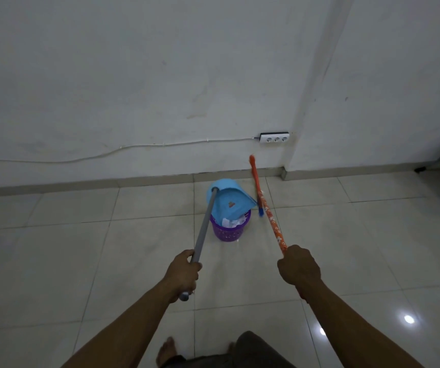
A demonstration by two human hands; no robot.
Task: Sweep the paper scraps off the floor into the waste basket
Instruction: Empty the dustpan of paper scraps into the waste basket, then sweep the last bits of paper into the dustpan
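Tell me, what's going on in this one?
A person stands over a purple waste basket. The left hand grips the grey handle of a blue dustpan, which is tipped over the basket's rim. White paper scraps lie inside the basket. The right hand grips an orange broom, held just right of the basket.

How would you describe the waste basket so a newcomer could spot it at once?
Follow the white wall down to the tiled floor, left of the power strip. The waste basket stands there under a tipped blue dustpan; it is the only purple, perforated thing.
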